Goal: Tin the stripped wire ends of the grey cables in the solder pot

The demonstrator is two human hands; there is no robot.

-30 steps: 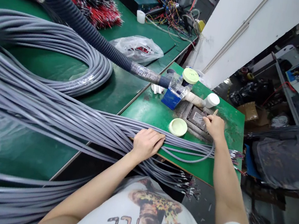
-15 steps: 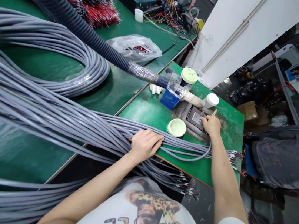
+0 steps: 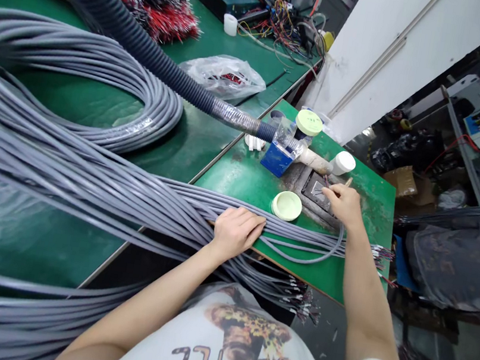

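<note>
My left hand (image 3: 236, 232) is closed over a bundle of grey cables (image 3: 192, 198) at the near edge of the green board. My right hand (image 3: 345, 205) pinches the end of one grey cable (image 3: 320, 260), which loops back from under the wrist toward the bundle. Thin wire ends at its fingertips sit over a small square pot (image 3: 317, 190) with a shiny, solder-like surface. A cream dish (image 3: 286, 205) lies between the pot and the bundle. Beside the pot stand a white round container (image 3: 343, 162) and a pale nozzle (image 3: 315, 161).
A dark corrugated hose (image 3: 162, 63) runs to the nozzle past a blue box (image 3: 276, 159). Coiled grey cable (image 3: 159, 114) covers much of the left bench (image 3: 98, 102). Behind lie a clear plastic bag (image 3: 224, 75) and red and black wires (image 3: 169, 19). Stripped cable ends (image 3: 303, 298) hang below the board.
The view has shifted slightly. My right hand has turned a little, its fingertips reaching slightly farther over the pot. My left hand stays on the bundle.
</note>
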